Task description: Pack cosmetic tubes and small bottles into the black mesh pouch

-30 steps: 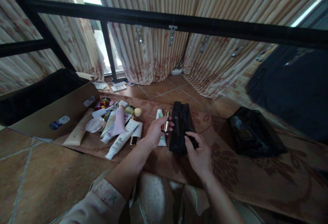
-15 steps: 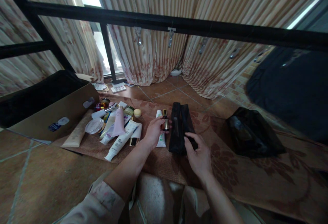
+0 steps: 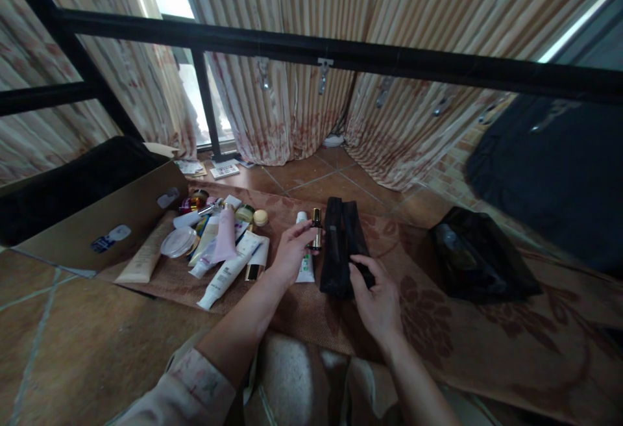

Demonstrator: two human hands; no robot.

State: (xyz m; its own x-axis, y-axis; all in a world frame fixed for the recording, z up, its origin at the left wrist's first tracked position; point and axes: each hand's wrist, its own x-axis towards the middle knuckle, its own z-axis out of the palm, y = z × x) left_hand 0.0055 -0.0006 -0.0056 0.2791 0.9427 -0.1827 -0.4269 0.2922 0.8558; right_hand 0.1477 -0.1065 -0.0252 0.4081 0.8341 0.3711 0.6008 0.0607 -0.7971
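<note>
Between the fingers of my left hand point(image 3: 291, 250) is a small dark bottle point(image 3: 316, 236) with a gold cap and gold label, held upright. Beneath that hand, a white and green tube point(image 3: 305, 269) lies on the patterned mat, partly covered by my fingers. Just right of the bottle stands a black mesh pouch point(image 3: 335, 250), its top parted. My right hand point(image 3: 377, 289) grips the near right edge of this pouch with thumb and fingers pinched together. The inside of the pouch is too dark to make out.
Several cosmetic tubes and jars, among them a pink tube point(image 3: 226, 234), are heaped on the left. A cardboard box point(image 3: 141, 208) holding something black stands beyond them. Another black mesh bag point(image 3: 481, 257) lies right. A dark metal rail point(image 3: 292, 46) crosses above.
The bottle in my left hand has turned slightly and stays beside the pouch. My right hand keeps its hold on the pouch edge.
</note>
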